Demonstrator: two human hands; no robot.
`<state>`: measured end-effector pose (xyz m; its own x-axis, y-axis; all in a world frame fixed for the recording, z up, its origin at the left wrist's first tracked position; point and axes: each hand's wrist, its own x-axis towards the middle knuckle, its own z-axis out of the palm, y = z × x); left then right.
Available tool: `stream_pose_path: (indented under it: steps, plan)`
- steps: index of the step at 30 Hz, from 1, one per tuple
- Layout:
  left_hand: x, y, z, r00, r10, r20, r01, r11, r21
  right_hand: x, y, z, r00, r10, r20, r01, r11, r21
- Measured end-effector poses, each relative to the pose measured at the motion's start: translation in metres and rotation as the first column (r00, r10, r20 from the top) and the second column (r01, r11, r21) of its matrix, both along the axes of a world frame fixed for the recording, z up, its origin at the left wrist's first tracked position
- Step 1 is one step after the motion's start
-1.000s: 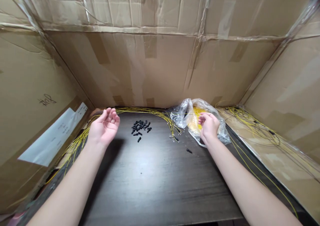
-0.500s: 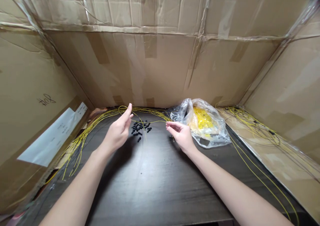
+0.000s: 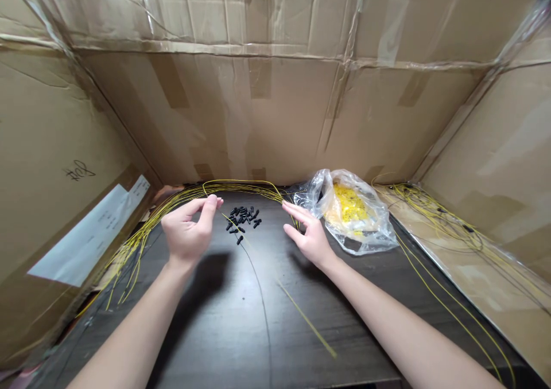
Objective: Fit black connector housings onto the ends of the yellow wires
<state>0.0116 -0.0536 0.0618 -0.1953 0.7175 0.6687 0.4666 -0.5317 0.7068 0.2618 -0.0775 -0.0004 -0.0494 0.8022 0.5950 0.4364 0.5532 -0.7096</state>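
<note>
My left hand (image 3: 188, 228) is closed in a pinch on a thin yellow wire (image 3: 236, 181), left of a small pile of black connectors (image 3: 243, 217). The wire loops up behind the pile toward the right. My right hand (image 3: 309, 234) has its fingers spread apart, near the bundle of yellow wires and left of the plastic bag. A blurred yellow wire end (image 3: 307, 321) and a thin dark wire (image 3: 263, 303) show over the dark table between my forearms.
A clear plastic bag (image 3: 381, 225) with yellow pieces lies right of centre. Bundled yellow wires (image 3: 161, 212) curve along the back and left of the dark table (image 3: 224, 337). More wires (image 3: 434, 214) lie on cardboard at right. Cardboard walls surround the table.
My left hand has turned and closed on the wire. My right hand's fingers have opened from a pinch on the wire. A blurred yellow wire end and a dark wire now show over the table's middle.
</note>
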Motion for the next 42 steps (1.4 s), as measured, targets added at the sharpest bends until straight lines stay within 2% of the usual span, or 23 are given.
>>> stream_pose_path:
  steps: [2, 4, 7, 11, 15, 17, 20, 23, 28, 32, 36, 42]
  plan:
    - [-0.001, 0.006, -0.003, 0.999, 0.002, 0.034, 0.002, 0.995, -0.101, 0.0, 0.003, -0.007, 0.991, -0.013, 0.13, 0.023, 0.997, -0.077]
    - [-0.002, 0.012, -0.007, 0.998, -0.019, 0.06, 0.034, 0.966, -0.256, -0.001, 0.005, -0.014, 0.967, -0.046, 0.253, 0.081, 0.988, -0.133]
    - [-0.003, 0.019, -0.011, 0.99, -0.068, 0.122, 0.112, 0.909, -0.402, -0.006, 0.001, -0.014, 0.948, -0.088, 0.306, 0.12, 0.989, -0.087]
    - [0.003, 0.015, -0.009, 0.976, -0.154, 0.156, 0.207, 0.881, -0.425, -0.019, -0.015, 0.004, 0.988, 0.037, 0.149, -0.033, 0.999, -0.032]
    - [0.016, 0.003, -0.008, 0.951, -0.29, 0.109, 0.308, 0.845, -0.438, -0.034, -0.026, 0.011, 0.993, 0.115, -0.009, -0.115, 0.982, -0.152]
    - [0.021, -0.002, -0.009, 0.937, -0.334, 0.101, 0.343, 0.824, -0.451, -0.038, -0.027, 0.01, 0.989, 0.123, -0.078, -0.138, 0.959, -0.247]
    - [0.026, -0.006, -0.011, 0.925, -0.368, 0.096, 0.367, 0.799, -0.476, -0.042, -0.027, 0.007, 0.962, 0.162, -0.219, -0.236, 0.898, -0.372]
    - [0.029, -0.008, -0.013, 0.918, -0.387, 0.092, 0.381, 0.789, -0.482, -0.043, -0.027, 0.008, 0.929, 0.18, -0.324, -0.314, 0.847, -0.429]
    - [0.035, -0.013, -0.013, 0.89, -0.427, 0.162, 0.448, 0.752, -0.484, -0.045, -0.027, 0.007, 0.924, 0.177, -0.34, -0.323, 0.839, -0.438]
    - [0.038, -0.014, -0.017, 0.857, -0.45, 0.252, 0.515, 0.715, -0.472, -0.045, -0.025, 0.003, 0.93, 0.129, -0.345, -0.292, 0.83, -0.475]
    - [0.034, -0.009, -0.022, 0.873, -0.418, 0.252, 0.488, 0.737, -0.468, -0.043, -0.023, -0.001, 0.911, 0.141, -0.387, -0.328, 0.817, -0.475]
    - [0.022, 0.009, -0.028, 0.919, -0.233, 0.318, 0.361, 0.822, -0.44, -0.039, -0.025, 0.0, 0.91, 0.14, -0.389, -0.34, 0.791, -0.509]
